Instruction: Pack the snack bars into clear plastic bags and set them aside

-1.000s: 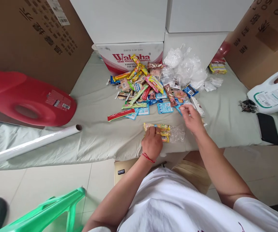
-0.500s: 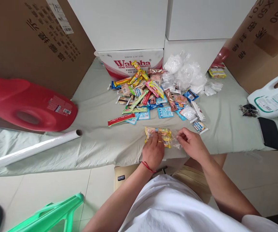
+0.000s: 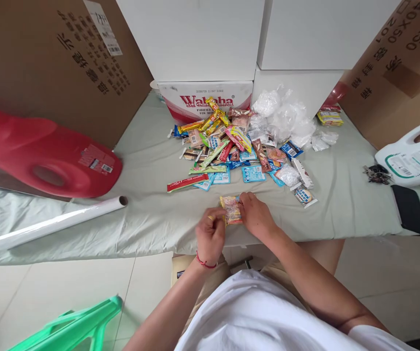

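Okay so the snack packet (image 3: 233,210), yellow and in clear film, lies on the cloth-covered table (image 3: 147,200) close to the front edge. Clock centred on the packet: right hand (image 3: 258,215) is at about 3 o'clock, fingers bunched over that end, but I can't tell if that's a pinch or just pressing. Left hand (image 3: 211,235) is around 8 o'clock, fingers curled by the packet's side, and no clue if they're gripping. Hands are apart, packet between them.

What could go wrong? The film looks thin, so I reckon hard pulling from both sides could rip it. Uneven pressure might make the slick wrappers slide. A slip toward 6 o'clock could dump it over the edge. And the loose snack pile (image 3: 228,141) at 12 o'clock could scatter if knuckles bump it, with the red bar (image 3: 187,183) at 10 especially exposed.
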`<state>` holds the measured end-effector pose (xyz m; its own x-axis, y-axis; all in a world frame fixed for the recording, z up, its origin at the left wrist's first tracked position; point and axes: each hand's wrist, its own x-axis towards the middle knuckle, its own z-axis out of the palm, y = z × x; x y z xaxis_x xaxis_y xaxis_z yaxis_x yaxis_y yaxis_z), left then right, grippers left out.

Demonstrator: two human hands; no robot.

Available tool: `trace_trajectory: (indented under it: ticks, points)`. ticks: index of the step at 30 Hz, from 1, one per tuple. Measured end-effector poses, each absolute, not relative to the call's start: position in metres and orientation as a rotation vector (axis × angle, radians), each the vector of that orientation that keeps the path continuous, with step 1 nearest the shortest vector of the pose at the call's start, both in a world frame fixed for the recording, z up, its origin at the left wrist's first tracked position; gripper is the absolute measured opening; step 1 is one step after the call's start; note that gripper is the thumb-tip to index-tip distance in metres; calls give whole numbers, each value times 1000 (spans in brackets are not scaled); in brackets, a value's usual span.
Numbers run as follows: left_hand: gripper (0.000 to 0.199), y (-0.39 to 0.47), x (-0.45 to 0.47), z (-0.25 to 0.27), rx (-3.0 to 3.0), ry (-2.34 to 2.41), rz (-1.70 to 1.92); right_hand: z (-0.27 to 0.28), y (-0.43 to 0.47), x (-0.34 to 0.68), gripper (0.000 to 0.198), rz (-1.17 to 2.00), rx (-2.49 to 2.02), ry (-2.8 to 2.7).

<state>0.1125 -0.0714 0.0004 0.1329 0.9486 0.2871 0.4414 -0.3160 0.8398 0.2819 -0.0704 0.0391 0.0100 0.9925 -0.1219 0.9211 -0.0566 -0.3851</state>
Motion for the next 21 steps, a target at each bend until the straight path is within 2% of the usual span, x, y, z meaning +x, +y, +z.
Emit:
trace_trajectory:
  ticks: [1, 4, 7, 10, 13, 16, 18, 21]
  points:
    - [19, -67, 112, -3, 1771, 1507, 1171, 38, -72, 282, 13, 541, -2081, -2006]
    - [37, -54, 121, -13, 1865, 1757, 1049, 35, -76, 282, 13, 555, -2019, -1979]
    - [25, -49, 138, -15, 2004, 1715, 927, 30, -81, 286, 15, 554, -1899, -1887]
    - [19, -59, 151, -5, 1966, 1641, 1067, 24, -94, 289, 14, 602, -1753, -1651]
    - [19, -80, 159, 9, 2039, 1451, 1241, 21, -114, 292, 13, 849, -1601, -1239]
    - [21, -98, 165, 17, 2292, 1145, 1357, 27, -133, 297, 33, 1102, -1399, -769]
    - [21, -105, 170, 16, 2506, 902, 1363, 33, -143, 304, 44, 1225, -1281, -545]
    - [18, -109, 182, 10, 2747, 543, 1230, 40, -154, 319, 43, 1400, -1215, -379]
